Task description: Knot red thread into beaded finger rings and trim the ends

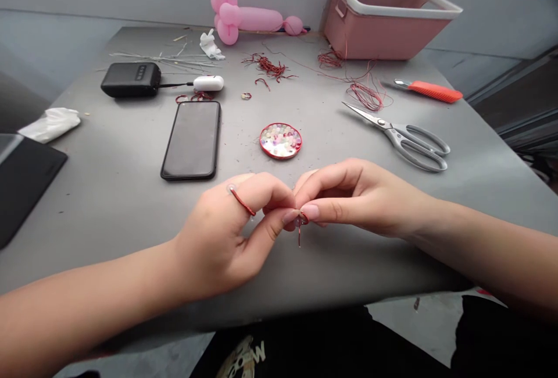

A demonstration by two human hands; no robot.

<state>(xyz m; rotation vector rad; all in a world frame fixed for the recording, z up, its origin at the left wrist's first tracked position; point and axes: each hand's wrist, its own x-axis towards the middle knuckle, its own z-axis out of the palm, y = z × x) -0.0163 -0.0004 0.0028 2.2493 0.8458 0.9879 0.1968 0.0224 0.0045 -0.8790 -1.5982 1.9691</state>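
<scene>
Hands (279, 215), two, pinch one red wire (300, 221).

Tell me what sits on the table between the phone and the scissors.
In the head view, a round red dish of beads lies between the phone and the scissors, on the grey table.

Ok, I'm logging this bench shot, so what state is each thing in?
left hand: pinching the red wire, a strand across one finger
right hand: pinching the same wire
red wire: bent, short end hanging down
phone: screen dark, lying flat
scissors: blades shut, lying flat
bead dish: open, holding beads
pink bin: lid off
power bank: cable plugged in
</scene>
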